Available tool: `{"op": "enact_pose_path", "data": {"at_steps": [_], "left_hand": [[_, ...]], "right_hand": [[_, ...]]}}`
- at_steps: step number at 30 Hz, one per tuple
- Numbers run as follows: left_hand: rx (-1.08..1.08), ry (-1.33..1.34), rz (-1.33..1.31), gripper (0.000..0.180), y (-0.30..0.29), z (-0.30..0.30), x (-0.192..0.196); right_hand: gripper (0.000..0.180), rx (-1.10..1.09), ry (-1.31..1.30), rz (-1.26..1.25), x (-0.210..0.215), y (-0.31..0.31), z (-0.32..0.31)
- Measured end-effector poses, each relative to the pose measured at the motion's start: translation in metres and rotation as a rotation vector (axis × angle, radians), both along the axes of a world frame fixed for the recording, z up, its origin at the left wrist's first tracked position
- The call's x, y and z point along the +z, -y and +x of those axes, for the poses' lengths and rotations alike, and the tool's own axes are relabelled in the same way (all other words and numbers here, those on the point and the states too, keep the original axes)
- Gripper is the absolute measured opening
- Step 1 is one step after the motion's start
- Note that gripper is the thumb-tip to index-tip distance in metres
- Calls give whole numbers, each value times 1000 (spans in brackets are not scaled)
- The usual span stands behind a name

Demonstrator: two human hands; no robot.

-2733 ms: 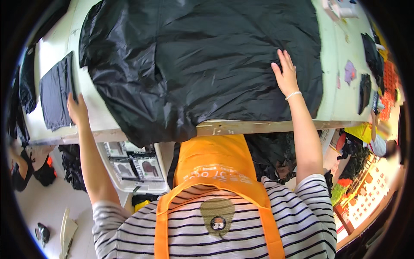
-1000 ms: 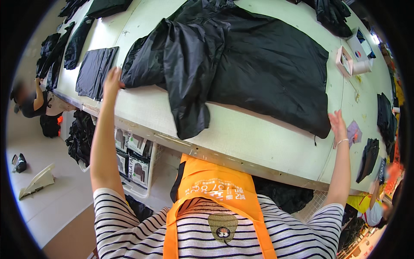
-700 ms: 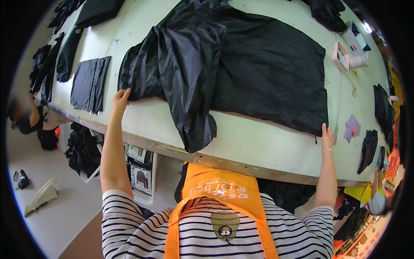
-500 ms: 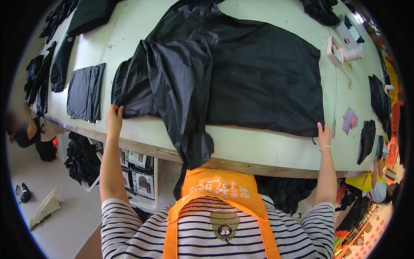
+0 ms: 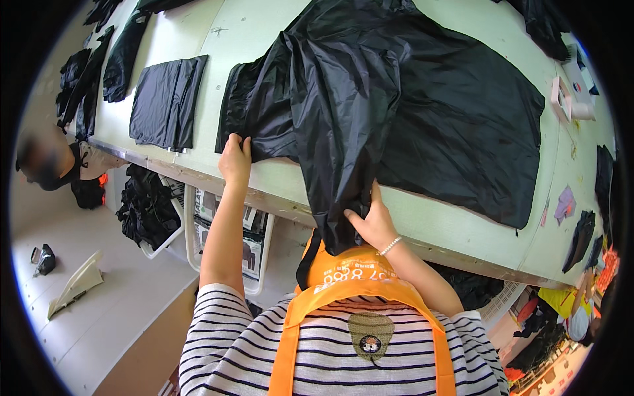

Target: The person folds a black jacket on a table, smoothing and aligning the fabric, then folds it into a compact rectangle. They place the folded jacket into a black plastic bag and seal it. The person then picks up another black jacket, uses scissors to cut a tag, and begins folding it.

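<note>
Right hand (image 5: 373, 224) clamped on the hanging fold of the black garment (image 5: 409, 99) at the table (image 5: 456, 231) near edge, left hand (image 5: 234, 158) pinching its corner further along; hands apart; judgement: pull evenly, flattening creases toward the table's far side.

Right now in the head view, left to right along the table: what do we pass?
Folded black fabric piece → left hand on the fabric's edge → large black fabric sheet → right hand gripping its hanging fold → small purple scrap.
</note>
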State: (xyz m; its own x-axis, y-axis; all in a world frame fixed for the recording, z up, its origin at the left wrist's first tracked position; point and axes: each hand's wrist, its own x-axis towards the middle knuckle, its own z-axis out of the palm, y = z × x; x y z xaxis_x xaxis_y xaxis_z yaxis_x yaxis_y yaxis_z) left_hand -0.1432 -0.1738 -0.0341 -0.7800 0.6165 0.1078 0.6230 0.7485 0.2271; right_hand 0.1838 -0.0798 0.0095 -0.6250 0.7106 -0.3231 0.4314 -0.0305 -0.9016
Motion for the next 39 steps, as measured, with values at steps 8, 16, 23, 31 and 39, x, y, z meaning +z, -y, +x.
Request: {"op": "enact_pose_path", "data": {"at_steps": [8, 16, 23, 31, 39], "left_hand": [[30, 37, 16, 25, 12, -3, -8], [-50, 107, -88, 15, 5, -20, -13], [-519, 48, 221, 55, -119, 106, 90], [-690, -22, -180, 79, -239, 225, 7], [-653, -87, -173, 82, -240, 232, -5]], "right_hand": [[52, 150, 535, -48, 65, -160, 194], [52, -253, 715, 303, 56, -298, 339], [57, -840, 489, 225, -5, -262, 370], [26, -624, 96, 729, 52, -244, 330], [36, -614, 79, 878, 38, -278, 327]]}}
